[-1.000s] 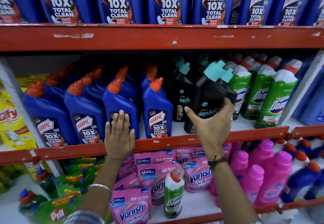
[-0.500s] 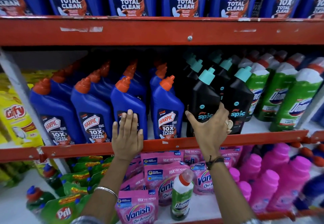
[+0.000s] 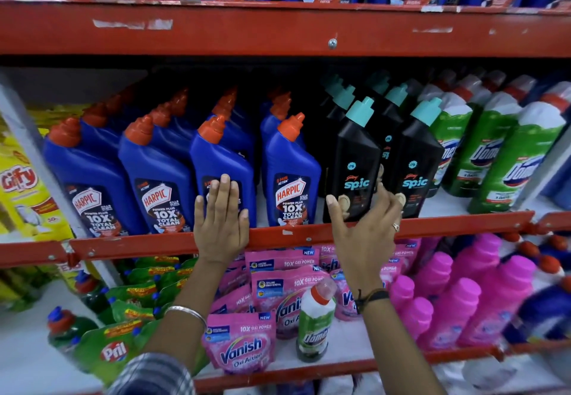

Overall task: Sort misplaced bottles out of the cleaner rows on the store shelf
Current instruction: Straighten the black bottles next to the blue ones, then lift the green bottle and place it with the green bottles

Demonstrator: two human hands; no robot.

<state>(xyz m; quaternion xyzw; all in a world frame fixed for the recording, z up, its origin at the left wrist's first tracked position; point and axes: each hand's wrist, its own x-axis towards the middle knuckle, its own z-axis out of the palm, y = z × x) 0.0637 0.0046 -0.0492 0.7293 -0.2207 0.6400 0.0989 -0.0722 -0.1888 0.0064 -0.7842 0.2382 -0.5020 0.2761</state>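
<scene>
My right hand [image 3: 367, 234] wraps the lower part of a black Spic bottle [image 3: 355, 153] with a teal cap. The thumb is on its left edge and the fingers reach between it and a second Spic bottle [image 3: 417, 159]. The held bottle stands upright at the front of the middle shelf. My left hand [image 3: 221, 224] lies flat, fingers straight, against the label of a blue Harpic bottle [image 3: 222, 153] in the Harpic rows. On the shelf below, a single green Domex bottle [image 3: 315, 320] stands among pink Vanish pouches [image 3: 241, 345].
Green Domex bottles [image 3: 494, 153] fill the right of the middle shelf, behind the red shelf rail [image 3: 463, 224]. Yellow Gify packs [image 3: 21, 184] sit at the left. Pink bottles [image 3: 463, 302] and green Pril bottles [image 3: 108, 348] crowd the lower shelf. Large Harpic bottles line the top shelf.
My right hand has brought the tilted black Spic bottle down and stood it upright at the shelf front beside the other one. My left hand stayed on the Harpic bottle.
</scene>
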